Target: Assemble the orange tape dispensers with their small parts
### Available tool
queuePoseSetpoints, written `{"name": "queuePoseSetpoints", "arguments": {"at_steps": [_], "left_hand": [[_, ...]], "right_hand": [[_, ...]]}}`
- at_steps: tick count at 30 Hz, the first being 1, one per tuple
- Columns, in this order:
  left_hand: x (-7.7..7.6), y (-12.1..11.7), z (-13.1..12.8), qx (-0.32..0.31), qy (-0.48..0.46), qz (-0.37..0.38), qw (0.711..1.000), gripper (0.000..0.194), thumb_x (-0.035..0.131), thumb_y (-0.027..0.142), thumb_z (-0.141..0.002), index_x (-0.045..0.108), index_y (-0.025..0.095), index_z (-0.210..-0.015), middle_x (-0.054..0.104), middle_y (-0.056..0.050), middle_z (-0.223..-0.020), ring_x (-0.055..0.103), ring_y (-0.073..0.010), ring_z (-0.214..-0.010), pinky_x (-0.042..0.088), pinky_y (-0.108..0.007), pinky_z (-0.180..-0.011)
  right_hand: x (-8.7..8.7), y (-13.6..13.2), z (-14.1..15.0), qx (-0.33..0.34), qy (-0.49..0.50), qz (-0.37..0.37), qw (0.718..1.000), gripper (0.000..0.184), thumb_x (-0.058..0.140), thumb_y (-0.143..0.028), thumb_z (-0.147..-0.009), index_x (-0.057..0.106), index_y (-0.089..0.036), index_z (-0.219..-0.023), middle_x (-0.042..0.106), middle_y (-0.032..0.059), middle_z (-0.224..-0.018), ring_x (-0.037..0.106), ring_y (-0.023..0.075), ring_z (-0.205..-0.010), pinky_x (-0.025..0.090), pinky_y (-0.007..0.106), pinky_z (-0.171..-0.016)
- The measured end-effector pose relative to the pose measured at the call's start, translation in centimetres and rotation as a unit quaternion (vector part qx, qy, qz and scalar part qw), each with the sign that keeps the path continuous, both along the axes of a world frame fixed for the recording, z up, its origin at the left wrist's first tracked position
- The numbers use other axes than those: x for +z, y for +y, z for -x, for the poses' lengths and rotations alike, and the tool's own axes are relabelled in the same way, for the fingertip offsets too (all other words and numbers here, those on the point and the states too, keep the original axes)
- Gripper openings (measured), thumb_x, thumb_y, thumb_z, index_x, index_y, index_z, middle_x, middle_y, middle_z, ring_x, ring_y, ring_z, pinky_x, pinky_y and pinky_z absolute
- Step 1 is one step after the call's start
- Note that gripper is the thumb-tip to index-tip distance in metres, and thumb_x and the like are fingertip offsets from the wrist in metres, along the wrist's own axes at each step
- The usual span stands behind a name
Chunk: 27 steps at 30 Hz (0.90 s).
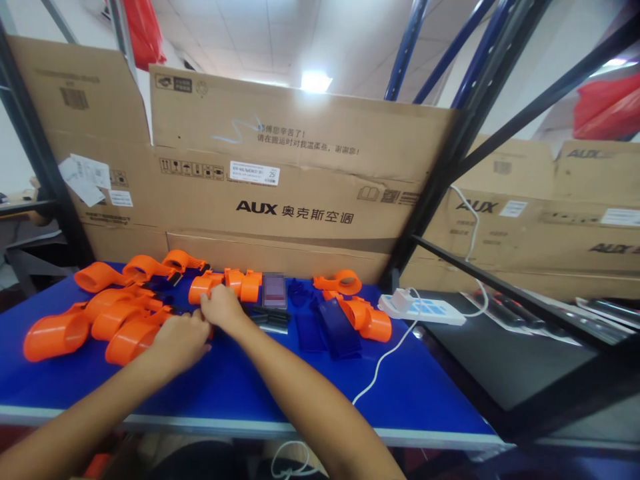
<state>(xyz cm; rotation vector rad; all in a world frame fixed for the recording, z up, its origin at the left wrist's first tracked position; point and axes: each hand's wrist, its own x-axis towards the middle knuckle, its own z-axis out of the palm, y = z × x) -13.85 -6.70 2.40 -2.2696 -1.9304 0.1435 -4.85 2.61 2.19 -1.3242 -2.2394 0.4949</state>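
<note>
My left hand (183,339) is closed, low over the blue tabletop, beside a group of orange tape dispensers (56,333) with black cutter ends. Just beyond it, my right hand (221,308) curls with its fingers bent down. Between the two hands shows a sliver of an orange tape dispenser (209,331), mostly covered by the fingers, and both hands grip it. Another orange dispenser (199,291) sits right behind my right hand. Black strip-like parts (270,316) lie to the right of that hand.
Dark blue flat pieces (336,327) lie right of centre near more orange dispensers (376,324). A white power strip (423,309) with a cable rests at the table's right edge. A small screen-like device (275,291) stands behind. Cardboard (300,187) walls the back, beside a black metal post (430,193).
</note>
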Motion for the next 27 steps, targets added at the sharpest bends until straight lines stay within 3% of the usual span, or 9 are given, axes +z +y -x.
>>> {"name": "queuePoseSetpoints", "arguments": {"at_steps": [5,8,10,13,17,20,22,24,27], "left_hand": [[0.6,-0.1,-0.6,-0.014,-0.044,0.009,0.999,0.040,0.071,0.036,-0.080,0.074,0.013,-0.114,0.072,-0.023,-0.109,0.072,-0.0417,-0.093,0.052,-0.050,-0.080],[1.8,-0.3,-0.8,-0.026,-0.086,-0.002,0.996,0.052,0.073,0.041,-0.078,0.070,0.022,-0.126,0.074,-0.020,-0.108,0.072,-0.0414,-0.092,0.051,-0.049,-0.079],[3.0,0.0,-1.1,-0.035,-0.117,-0.018,0.992,0.060,0.073,0.047,-0.077,0.066,0.028,-0.133,0.074,-0.018,-0.112,0.072,-0.0405,-0.093,0.050,-0.047,-0.079],[4.8,1.3,-2.1,-0.047,-0.181,-0.052,0.981,0.068,0.073,0.053,-0.075,0.063,0.030,-0.138,0.074,-0.017,-0.120,0.070,-0.0406,-0.100,0.049,-0.044,-0.081],[5.9,4.2,-5.1,-0.093,-0.264,-0.077,0.957,0.070,0.072,0.050,-0.077,0.059,0.030,-0.143,0.073,-0.013,-0.126,0.069,-0.0390,-0.109,0.048,-0.043,-0.090],[5.8,5.9,-7.5,-0.105,-0.326,-0.079,0.936,0.064,0.069,0.043,-0.081,0.060,0.029,-0.142,0.075,-0.012,-0.123,0.068,-0.0377,-0.112,0.049,-0.042,-0.092],[5.5,6.7,-8.6,-0.123,-0.384,-0.055,0.914,0.061,0.068,0.040,-0.082,0.061,0.031,-0.142,0.074,-0.010,-0.124,0.068,-0.0358,-0.114,0.049,-0.042,-0.094],[5.0,7.2,-9.1,-0.140,-0.471,-0.017,0.871,0.060,0.071,0.039,-0.081,0.062,0.031,-0.140,0.072,-0.009,-0.130,0.065,-0.0331,-0.120,0.048,-0.040,-0.098],[3.7,7.7,-8.9,-0.113,-0.631,0.078,0.763,0.061,0.072,0.040,-0.082,0.061,0.028,-0.141,0.072,-0.010,-0.127,0.067,-0.0283,-0.117,0.052,-0.035,-0.092]], "right_hand": [[0.8,-0.3,-3.3,0.027,0.012,-0.022,0.999,0.030,0.055,-0.037,-0.098,0.075,-0.015,-0.091,0.077,0.0138,-0.092,0.070,0.0248,-0.088,0.049,0.031,-0.078],[1.5,-0.5,-6.8,0.043,0.032,-0.040,0.998,0.034,0.052,-0.040,-0.100,0.074,-0.019,-0.086,0.076,0.0078,-0.084,0.069,0.0212,-0.081,0.048,0.029,-0.076],[2.0,-0.5,-9.5,0.046,0.094,-0.056,0.993,0.034,0.052,-0.039,-0.100,0.074,-0.019,-0.083,0.074,0.0056,-0.079,0.068,0.0200,-0.077,0.049,0.029,-0.075],[2.8,-0.2,-13.1,0.058,0.211,0.015,0.976,0.032,0.057,-0.046,-0.098,0.075,-0.020,-0.094,0.074,0.0052,-0.083,0.068,0.0191,-0.075,0.053,0.029,-0.070],[2.9,0.2,-15.8,0.093,0.342,0.186,0.916,0.041,0.063,-0.056,-0.093,0.067,-0.025,-0.119,0.070,0.0052,-0.099,0.067,0.0164,-0.068,0.061,0.033,-0.061],[2.1,0.8,-16.8,0.089,0.382,0.176,0.903,0.052,0.075,-0.049,-0.086,0.060,-0.027,-0.131,0.067,0.0046,-0.106,0.066,0.0149,-0.068,0.063,0.033,-0.059],[1.5,1.3,-17.3,0.061,0.377,0.137,0.914,0.055,0.075,-0.046,-0.085,0.058,-0.027,-0.134,0.067,0.0041,-0.100,0.064,0.0153,-0.067,0.061,0.031,-0.057],[0.9,1.7,-17.9,0.041,0.368,0.104,0.923,0.052,0.072,-0.045,-0.087,0.059,-0.025,-0.134,0.068,0.0041,-0.095,0.065,0.0171,-0.070,0.060,0.032,-0.061],[0.5,2.0,-18.9,0.018,0.386,0.042,0.921,0.045,0.070,-0.042,-0.088,0.063,-0.023,-0.128,0.071,0.0064,-0.109,0.068,0.0212,-0.097,0.058,0.037,-0.087]]}}
